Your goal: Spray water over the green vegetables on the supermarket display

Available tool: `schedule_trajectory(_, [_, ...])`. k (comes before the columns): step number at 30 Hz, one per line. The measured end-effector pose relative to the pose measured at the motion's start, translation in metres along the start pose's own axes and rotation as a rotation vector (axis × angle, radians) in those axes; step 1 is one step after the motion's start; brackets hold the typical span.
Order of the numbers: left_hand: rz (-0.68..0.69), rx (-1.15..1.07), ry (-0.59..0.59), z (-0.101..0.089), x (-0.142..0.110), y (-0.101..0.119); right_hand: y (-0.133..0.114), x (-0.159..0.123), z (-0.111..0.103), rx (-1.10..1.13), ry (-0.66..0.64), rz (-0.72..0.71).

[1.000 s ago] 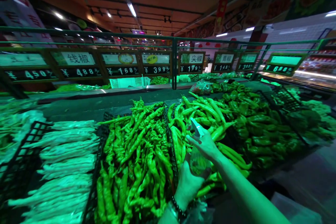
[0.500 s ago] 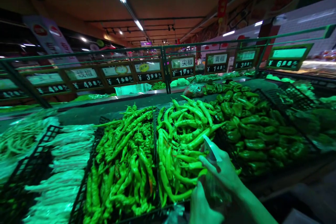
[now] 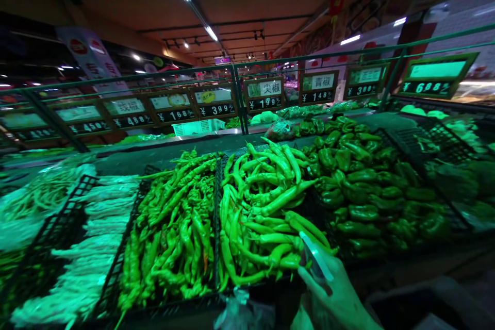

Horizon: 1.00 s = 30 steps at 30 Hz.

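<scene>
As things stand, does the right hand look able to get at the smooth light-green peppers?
Probably yes: the right hand is by the near right end of the light-green peppers, nothing visibly in between, though the clear plastic it seems to hold may hamper it.

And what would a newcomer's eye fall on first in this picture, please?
Probably the bright green long peppers heaped in the middle, between thinner, wrinkled peppers to the left and darker, stubbier peppers to the right. Next, the right hand at the heap's lower right, with a pale, glossy thing too unclear to name. Above, a row of price signs stands out along the railing.
</scene>
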<state>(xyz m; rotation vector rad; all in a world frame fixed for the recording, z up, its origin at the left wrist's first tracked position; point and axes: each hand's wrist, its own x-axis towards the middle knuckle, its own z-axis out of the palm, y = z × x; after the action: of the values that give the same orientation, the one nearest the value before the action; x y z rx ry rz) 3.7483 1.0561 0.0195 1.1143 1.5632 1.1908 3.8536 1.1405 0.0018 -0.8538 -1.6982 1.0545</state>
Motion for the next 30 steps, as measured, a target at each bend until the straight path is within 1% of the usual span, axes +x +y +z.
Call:
schedule_trajectory(3, [0.066,-0.033,-0.004,0.016,0.017,0.008,0.023,-0.008,-0.005,-0.013,0.076,0.0])
schedule_trajectory(6, [0.048,0.005,-0.025,0.026,0.031,0.004,0.031,-0.006,-0.009,0.027,0.055,0.073])
schedule_trajectory(8, [0.03,0.037,-0.013,0.029,0.034,-0.005,0.03,0.0,-0.011,0.06,0.036,0.107])
schedule_trajectory(10, [0.016,0.062,0.008,0.03,0.031,-0.016,0.024,0.008,-0.013,0.062,0.031,0.111])
schedule_trajectory(12, [-0.015,0.085,0.016,0.031,0.028,-0.027,0.016,0.018,-0.016,0.033,0.05,0.084])
schedule_trajectory(15, [-0.109,0.172,0.001,0.03,0.028,-0.038,-0.001,0.032,-0.023,-0.01,0.086,0.046])
schedule_trajectory(17, [-0.151,0.246,-0.015,0.029,0.033,-0.041,-0.011,0.042,-0.028,-0.027,0.126,0.048])
schedule_trajectory(18, [-0.142,0.269,-0.03,0.027,0.036,-0.04,-0.014,0.047,-0.031,-0.031,0.153,0.057])
schedule_trajectory(21, [-0.058,0.236,-0.078,0.018,0.048,-0.033,-0.018,0.066,-0.034,0.005,0.226,0.075])
schedule_trajectory(23, [-0.019,0.183,-0.061,0.01,0.055,-0.026,-0.018,0.082,-0.032,0.061,0.24,0.076])
schedule_trajectory(26, [0.013,0.192,0.031,-0.001,0.065,-0.014,-0.022,0.109,-0.026,0.114,0.21,0.069])
schedule_trajectory(28, [0.038,0.205,0.042,-0.009,0.073,-0.005,-0.029,0.127,-0.021,0.118,0.14,0.069])
schedule_trajectory(30, [0.077,0.189,0.024,-0.016,0.082,0.006,-0.036,0.144,-0.017,0.104,0.086,0.066])
